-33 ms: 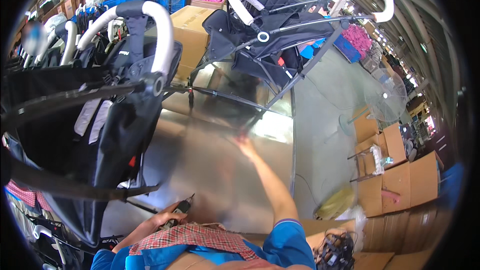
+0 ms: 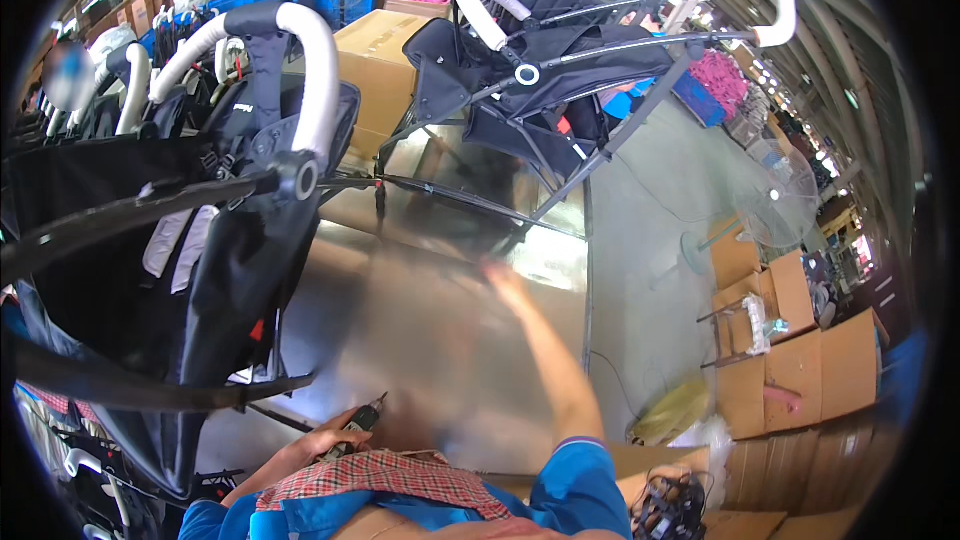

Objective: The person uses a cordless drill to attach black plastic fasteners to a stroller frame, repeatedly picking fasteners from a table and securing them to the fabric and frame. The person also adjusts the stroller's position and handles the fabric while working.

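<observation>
My left hand [image 2: 332,437] is wrapped round a dark power screwdriver [image 2: 364,418], its bit pointing up and away over the near edge of the shiny metal worktop [image 2: 440,360]. Stretched forward over the middle of that worktop is my right hand [image 2: 500,280]; motion smears its fingers, so whether they hold anything is unclear. At the left stands a black stroller [image 2: 240,270] with a white curved handle and grey straps, close to my left arm. Another black stroller [image 2: 560,60] lies tilted across the far end of the worktop, beyond my right hand.
A cardboard box [image 2: 375,70] stands behind the strollers. On the right are a floor fan [image 2: 775,195], opened cartons [image 2: 795,370] and a yellowish bag [image 2: 668,410]. Black tangled parts [image 2: 672,505] lie near my right elbow. More strollers and blue bins line the back.
My right hand has shifted slightly to the right and stays blurred. My left hand keeps its hold on the power screwdriver, and the view has shifted a little.
</observation>
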### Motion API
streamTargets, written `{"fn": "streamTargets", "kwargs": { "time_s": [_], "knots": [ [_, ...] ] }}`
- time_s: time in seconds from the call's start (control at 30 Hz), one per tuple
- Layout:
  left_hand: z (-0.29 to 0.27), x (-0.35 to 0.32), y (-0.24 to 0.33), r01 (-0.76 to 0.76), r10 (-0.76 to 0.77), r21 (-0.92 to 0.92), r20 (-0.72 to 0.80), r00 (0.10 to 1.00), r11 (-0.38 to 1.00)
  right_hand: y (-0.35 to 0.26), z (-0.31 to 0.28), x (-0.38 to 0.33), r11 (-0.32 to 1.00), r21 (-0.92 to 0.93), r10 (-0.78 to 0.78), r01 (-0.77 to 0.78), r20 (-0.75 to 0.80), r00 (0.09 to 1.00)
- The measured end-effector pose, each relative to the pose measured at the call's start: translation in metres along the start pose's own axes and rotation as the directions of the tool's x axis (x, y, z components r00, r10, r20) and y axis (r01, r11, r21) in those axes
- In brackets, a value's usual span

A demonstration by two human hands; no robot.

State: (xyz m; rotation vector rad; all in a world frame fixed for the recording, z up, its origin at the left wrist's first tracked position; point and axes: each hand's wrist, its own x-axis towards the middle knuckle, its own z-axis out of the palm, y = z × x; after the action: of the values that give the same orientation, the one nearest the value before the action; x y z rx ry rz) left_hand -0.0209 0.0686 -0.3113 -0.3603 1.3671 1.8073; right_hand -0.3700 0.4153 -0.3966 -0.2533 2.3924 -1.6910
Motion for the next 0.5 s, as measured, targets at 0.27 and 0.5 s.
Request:
{"fn": "streamTargets", "kwargs": {
  "time_s": [0.27, 0.5],
  "knots": [
    [0.018, 0.018, 0.031, 0.144, -0.165, -0.112, -0.215, 0.963, 0.983, -0.114, -0.312, 0.195, 0.923, 0.152, -0.147, 0.354, -0.710, 0.688],
    [0.027, 0.049, 0.042, 0.220, -0.246, -0.145, -0.200, 0.948, 0.965, -0.147, -0.331, 0.127, 0.895, 0.289, -0.138, 0.341, -0.548, 0.825]
  ]
}}
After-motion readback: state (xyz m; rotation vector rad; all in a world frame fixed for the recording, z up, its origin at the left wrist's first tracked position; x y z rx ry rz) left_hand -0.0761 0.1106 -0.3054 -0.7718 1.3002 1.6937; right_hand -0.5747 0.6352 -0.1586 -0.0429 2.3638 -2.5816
